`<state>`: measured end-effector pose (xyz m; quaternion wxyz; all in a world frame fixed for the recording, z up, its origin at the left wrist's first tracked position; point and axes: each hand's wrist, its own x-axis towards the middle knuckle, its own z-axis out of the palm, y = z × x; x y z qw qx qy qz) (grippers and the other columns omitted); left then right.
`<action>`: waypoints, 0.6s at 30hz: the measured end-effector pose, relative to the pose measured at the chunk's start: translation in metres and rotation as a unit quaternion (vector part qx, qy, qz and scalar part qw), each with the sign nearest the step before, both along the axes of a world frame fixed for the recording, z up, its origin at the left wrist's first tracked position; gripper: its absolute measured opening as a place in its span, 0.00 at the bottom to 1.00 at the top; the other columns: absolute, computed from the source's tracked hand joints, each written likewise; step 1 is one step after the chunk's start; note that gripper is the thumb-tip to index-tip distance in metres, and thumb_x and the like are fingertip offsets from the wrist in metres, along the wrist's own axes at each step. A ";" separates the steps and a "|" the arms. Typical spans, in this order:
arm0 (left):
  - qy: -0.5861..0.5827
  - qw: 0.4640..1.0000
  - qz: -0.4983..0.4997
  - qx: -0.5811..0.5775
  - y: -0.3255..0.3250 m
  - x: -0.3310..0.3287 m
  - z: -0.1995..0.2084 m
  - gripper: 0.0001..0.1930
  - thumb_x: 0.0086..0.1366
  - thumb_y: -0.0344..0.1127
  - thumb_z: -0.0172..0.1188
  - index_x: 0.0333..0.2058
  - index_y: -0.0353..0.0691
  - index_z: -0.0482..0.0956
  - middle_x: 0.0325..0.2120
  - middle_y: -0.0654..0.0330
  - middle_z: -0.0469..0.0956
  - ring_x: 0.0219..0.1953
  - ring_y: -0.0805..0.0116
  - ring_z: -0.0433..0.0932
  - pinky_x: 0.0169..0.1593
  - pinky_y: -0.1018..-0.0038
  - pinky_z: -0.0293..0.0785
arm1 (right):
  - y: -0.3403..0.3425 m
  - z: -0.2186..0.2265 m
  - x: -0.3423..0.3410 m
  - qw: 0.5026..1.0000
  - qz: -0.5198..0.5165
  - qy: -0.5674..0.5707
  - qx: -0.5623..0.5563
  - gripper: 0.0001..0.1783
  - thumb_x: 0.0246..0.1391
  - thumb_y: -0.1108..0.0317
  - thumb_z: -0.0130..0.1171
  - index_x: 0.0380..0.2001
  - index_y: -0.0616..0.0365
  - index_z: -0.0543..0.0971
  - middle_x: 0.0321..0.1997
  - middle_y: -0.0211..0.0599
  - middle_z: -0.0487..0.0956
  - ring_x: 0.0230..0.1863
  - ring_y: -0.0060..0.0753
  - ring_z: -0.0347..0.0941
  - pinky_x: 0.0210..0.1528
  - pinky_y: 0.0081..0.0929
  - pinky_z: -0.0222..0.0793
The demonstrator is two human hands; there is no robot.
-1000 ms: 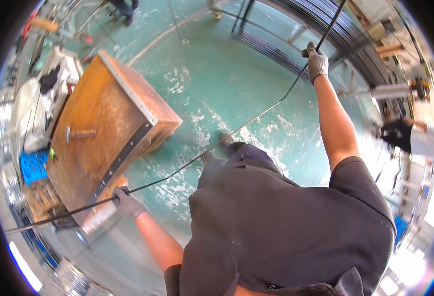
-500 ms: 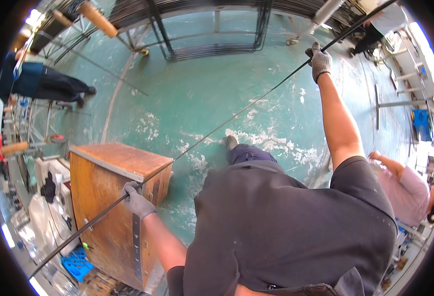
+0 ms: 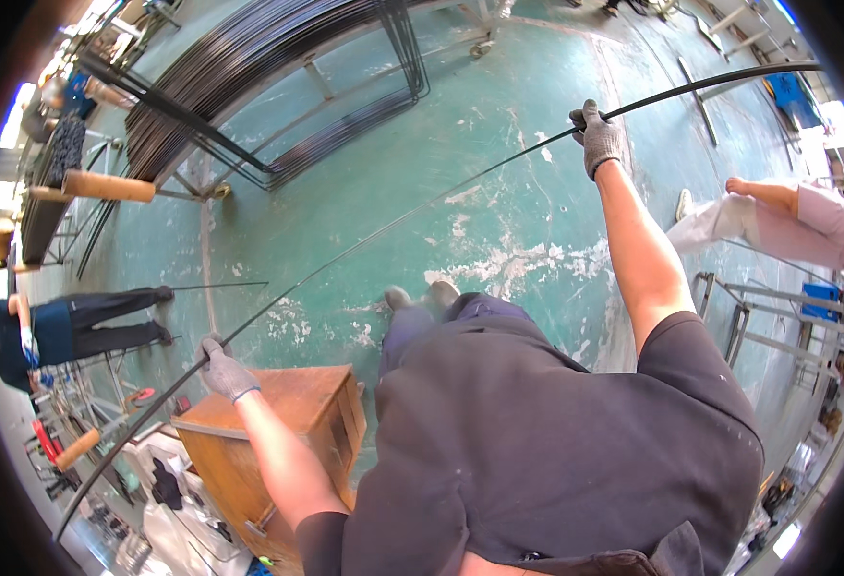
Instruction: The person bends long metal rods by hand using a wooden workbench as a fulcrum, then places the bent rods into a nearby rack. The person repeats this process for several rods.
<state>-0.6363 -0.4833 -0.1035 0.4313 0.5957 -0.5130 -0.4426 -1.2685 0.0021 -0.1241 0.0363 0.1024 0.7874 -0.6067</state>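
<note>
Rod [image 3: 393, 223], thin, dark and bowed, I see clamped in both knit-gloved fists, left hand [image 3: 225, 371] at eight o'clock above a wooden box [image 3: 288, 422], right hand [image 3: 599, 137] at one.

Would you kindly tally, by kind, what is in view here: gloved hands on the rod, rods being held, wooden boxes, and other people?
Gloved hands: 2, left hand and right hand
Held rod: 1
Wooden box: 1
Other people: 2, one in dark blue, one in white
Total: 6

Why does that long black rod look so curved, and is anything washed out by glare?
Head view: the fisheye lens bows the black rod held in the left hand and right hand; the rim goes dark, and windows at the far left and right edges blow out white.
</note>
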 end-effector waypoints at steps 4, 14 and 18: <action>0.015 0.999 -0.028 -0.020 -0.042 -0.073 0.009 0.11 0.78 0.36 0.58 0.49 0.35 0.82 0.42 0.59 0.83 0.44 0.67 0.81 0.51 0.70 0.78 | 0.003 -0.016 -0.003 0.999 -0.031 -0.012 -0.017 0.27 0.69 0.44 0.62 0.36 0.59 0.91 0.34 0.33 0.88 0.35 0.27 0.80 0.42 0.28 0.79; 0.016 0.999 -0.044 -0.010 -0.159 -0.180 -0.008 0.08 0.78 0.32 0.56 0.45 0.32 0.80 0.38 0.54 0.84 0.41 0.65 0.82 0.48 0.69 0.80 | -0.055 -0.008 -0.014 0.994 -0.014 0.009 0.110 0.25 0.64 0.46 0.64 0.38 0.59 0.91 0.38 0.39 0.90 0.43 0.33 0.83 0.51 0.32 0.75; -0.026 0.998 -0.062 -0.016 -0.187 -0.213 0.013 0.09 0.77 0.34 0.58 0.46 0.32 0.80 0.37 0.55 0.84 0.40 0.66 0.82 0.42 0.70 0.80 | -0.064 0.009 -0.040 0.989 -0.009 0.041 0.142 0.24 0.63 0.45 0.64 0.37 0.57 0.91 0.39 0.42 0.90 0.44 0.37 0.84 0.53 0.35 0.76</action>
